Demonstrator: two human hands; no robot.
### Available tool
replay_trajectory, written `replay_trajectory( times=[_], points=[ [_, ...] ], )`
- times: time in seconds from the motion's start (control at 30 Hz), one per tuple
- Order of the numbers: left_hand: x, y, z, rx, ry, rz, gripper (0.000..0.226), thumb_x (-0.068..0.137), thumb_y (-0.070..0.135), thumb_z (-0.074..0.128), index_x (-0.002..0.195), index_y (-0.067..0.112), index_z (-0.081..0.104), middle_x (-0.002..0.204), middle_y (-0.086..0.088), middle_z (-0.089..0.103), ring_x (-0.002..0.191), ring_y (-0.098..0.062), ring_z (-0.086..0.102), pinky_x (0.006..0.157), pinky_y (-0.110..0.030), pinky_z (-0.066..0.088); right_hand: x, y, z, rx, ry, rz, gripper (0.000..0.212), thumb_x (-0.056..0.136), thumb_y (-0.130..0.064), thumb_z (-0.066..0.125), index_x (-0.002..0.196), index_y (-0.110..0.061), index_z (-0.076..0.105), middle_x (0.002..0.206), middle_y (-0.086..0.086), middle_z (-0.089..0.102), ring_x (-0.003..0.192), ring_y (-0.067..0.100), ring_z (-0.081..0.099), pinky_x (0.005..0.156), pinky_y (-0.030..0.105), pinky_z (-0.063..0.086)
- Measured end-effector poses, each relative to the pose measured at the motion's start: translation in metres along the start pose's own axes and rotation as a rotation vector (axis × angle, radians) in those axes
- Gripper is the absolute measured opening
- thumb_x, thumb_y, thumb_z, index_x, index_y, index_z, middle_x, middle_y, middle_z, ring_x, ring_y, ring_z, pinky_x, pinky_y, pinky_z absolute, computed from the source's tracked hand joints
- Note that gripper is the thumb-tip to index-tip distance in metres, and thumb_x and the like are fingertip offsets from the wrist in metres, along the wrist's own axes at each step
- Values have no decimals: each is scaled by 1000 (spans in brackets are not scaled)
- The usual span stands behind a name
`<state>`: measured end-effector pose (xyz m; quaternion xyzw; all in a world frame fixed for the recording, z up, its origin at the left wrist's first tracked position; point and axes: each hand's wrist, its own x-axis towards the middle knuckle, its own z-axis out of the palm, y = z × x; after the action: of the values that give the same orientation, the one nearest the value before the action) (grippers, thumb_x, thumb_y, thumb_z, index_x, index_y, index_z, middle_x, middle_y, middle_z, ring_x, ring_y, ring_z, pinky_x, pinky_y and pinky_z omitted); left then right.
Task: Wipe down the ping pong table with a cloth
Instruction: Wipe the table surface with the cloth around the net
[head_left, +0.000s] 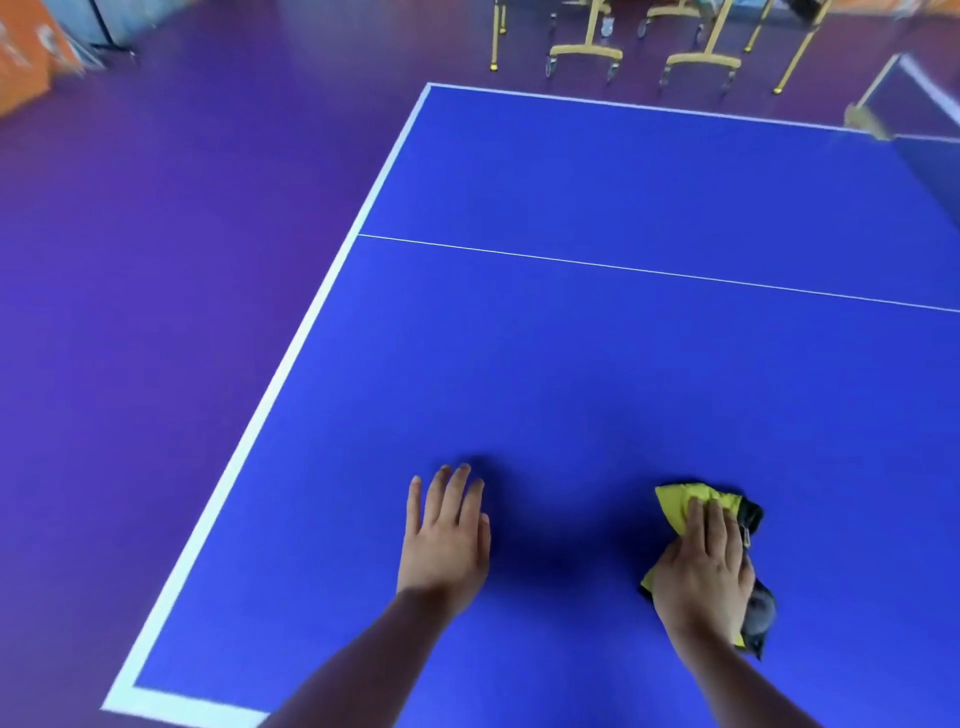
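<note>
**Q:** Fig. 1, L to R: what is showing?
**A:** Far L, purple floor (156, 260). Next, the white edge line (291, 374) bordering the ping pong table (571, 338). The left hand (447, 535) is lying flat on the blue top, fingers straight, holding nothing, prob. bracing the lean.

**Q:** And the cloth?
**A:** The yellow-and-black cloth (675, 501) is sitting bunched on the table's near side, R of centre. The right hand (706, 566) is pressing it down, palm flat, fingers straight over it, not curled round it. A blurred net (914, 98) is showing far R.

**Q:** How is this step best done?
**A:** A judgement only: the cloth is lying wadded, so spreading it flatter would be giving more contact. Overlapping strokes should be running out to the L edge & corner, w/ even pressure thru the palm. The L hand is better resting on unwiped parts, as it is risking prints elsewhere. Wiped vs unwiped areas can't be told apart here
</note>
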<state>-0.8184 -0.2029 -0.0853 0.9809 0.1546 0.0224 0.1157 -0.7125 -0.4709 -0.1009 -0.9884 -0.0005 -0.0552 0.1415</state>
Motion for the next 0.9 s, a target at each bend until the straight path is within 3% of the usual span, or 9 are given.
replay_trajectory(
  times=[0.13, 0.4, 0.9],
  points=[
    [-17, -110, -24, 23, 35, -89, 52, 98, 29, 30, 136, 7, 58, 147, -11, 51, 140, -34, 41, 120, -57, 19, -23, -83, 24, -2, -22, -39, 58, 90, -15, 38, 148, -9, 44, 154, 12, 42, 143, 32, 35, 100, 59, 39],
    [-61, -253, -44, 1, 86, -252, 51, 97, 27, 32, 139, 11, 55, 150, -5, 47, 140, -31, 39, 119, -54, 21, -79, -251, 65, -11, -85, -187, 63, 89, -22, 24, 145, -7, 47, 153, 10, 43, 143, 32, 36, 101, 56, 40],
    [-96, -322, -36, -173, 97, -342, 48, 101, 34, 31, 132, 13, 61, 138, -2, 59, 130, -30, 52, 115, -46, 24, -144, -448, 114, 1, -96, -302, 64, 84, -20, 26, 141, -11, 53, 149, 7, 49, 141, 28, 40, 105, 49, 35]
  ],
)
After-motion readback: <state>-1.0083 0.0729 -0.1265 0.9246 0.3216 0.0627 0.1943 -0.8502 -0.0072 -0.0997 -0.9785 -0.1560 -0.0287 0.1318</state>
